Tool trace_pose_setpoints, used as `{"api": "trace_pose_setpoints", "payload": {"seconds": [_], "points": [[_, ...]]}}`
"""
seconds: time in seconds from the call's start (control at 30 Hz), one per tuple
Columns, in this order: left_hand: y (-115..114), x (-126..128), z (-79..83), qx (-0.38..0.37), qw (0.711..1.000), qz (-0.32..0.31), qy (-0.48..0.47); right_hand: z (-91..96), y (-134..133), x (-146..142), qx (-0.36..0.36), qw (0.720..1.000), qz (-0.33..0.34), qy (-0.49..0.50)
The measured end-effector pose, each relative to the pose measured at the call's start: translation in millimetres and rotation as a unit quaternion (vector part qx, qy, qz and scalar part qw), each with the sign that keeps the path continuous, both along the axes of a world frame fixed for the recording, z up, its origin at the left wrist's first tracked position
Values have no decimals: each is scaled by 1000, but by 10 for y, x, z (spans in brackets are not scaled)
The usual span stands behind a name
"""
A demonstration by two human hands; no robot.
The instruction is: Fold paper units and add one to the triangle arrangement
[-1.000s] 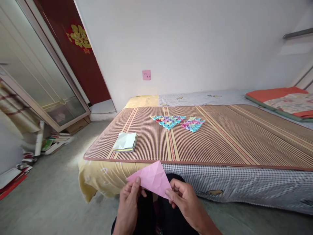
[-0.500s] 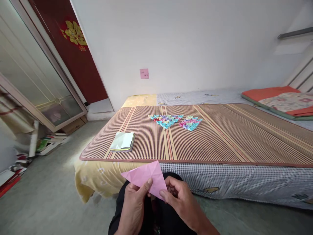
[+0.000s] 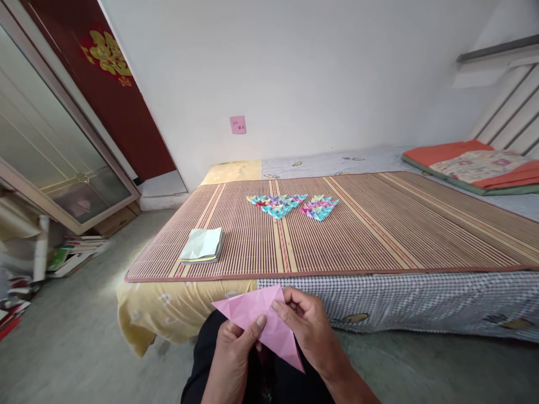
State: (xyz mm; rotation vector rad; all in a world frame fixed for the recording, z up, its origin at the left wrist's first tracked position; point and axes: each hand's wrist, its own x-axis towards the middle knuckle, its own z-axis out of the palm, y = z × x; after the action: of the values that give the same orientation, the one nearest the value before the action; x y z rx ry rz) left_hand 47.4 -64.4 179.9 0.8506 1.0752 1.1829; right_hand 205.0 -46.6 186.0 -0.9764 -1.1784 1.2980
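Observation:
A creased sheet of pink origami paper (image 3: 248,310) is held over my lap, just in front of the bed's edge. Its outline comes to pointed corners at the left and lower right. My left hand (image 3: 238,348) pinches its lower middle, thumb on top and fingers underneath. With thumb and bent fingers, my right hand (image 3: 309,325) grips its upper right edge; those fingertips are partly behind the paper. On the mat lie two groups of small folded paper pieces (image 3: 278,206) (image 3: 320,207) in many colours.
A stack of square paper sheets (image 3: 202,245) rests near the front left of the striped mat (image 3: 244,241) on the bed. Folded orange bedding (image 3: 475,165) lies at the back right. A pink note (image 3: 238,124) is stuck on the wall. Books (image 3: 76,255) stand on the floor at left.
My right hand has shifted from the paper's lower right corner up to its upper right edge. The lower right corner now hangs free, pointing down. The view has turned slightly right.

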Motion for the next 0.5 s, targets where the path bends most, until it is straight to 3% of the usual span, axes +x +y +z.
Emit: {"api": "trace_pose_setpoints", "payload": {"seconds": [0.13, 0.33, 0.5], "points": [[11, 23, 18, 8, 999, 1, 35, -12, -3, 16, 5, 999, -29, -16], [-14, 134, 176, 8, 999, 36, 38, 19, -24, -3, 64, 993, -75, -61], [6, 149, 112, 4, 1000, 25, 13, -26, -32, -25, 64, 993, -78, -59]]}}
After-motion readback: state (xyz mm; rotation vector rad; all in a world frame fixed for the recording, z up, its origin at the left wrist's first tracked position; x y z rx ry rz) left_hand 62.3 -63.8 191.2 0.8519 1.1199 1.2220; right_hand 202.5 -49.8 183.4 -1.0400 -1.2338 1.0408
